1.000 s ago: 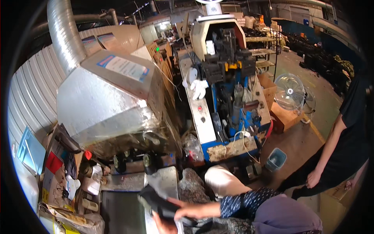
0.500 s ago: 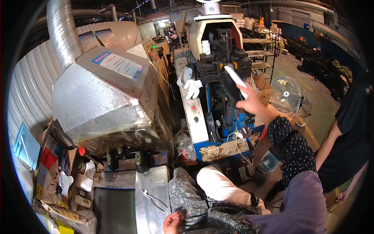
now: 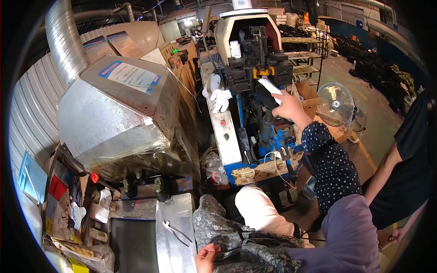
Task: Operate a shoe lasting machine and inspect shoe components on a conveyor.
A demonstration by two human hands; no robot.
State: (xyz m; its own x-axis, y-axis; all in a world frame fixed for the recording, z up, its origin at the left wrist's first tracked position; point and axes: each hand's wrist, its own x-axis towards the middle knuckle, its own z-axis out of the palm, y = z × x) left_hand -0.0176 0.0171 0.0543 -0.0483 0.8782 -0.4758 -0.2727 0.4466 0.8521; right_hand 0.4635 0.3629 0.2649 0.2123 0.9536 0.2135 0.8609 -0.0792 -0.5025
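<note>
My right hand [image 3: 290, 109] reaches forward to a dark machine [image 3: 259, 50] and is closed on the near end of a long white shoe last [image 3: 268, 85]. The last's far end points up to the machine's orange-yellow part [image 3: 264, 72]. Something dark lies right under the last; I cannot tell whether it belongs to it. My left hand [image 3: 208, 255] rests low by my patterned dark apron [image 3: 227, 232], fingertips pinched together; what they hold, if anything, is too small to make out. A pair of pliers [image 3: 177, 233] with a bright head lies on the metal tabletop beside that hand.
A large metal hood [image 3: 114, 113] stands at the left, with dark shoes [image 3: 161, 187] under its edge. White gloves [image 3: 221, 100] lie on the machine's side panel near a red button [image 3: 222, 123]. A fan [image 3: 336, 104] and a person in black [image 3: 405, 173] are at the right.
My right hand and the white last have moved slightly left and closer to the machine's orange-yellow part. My left hand has shifted a little to the right. The whole view has turned slightly.
</note>
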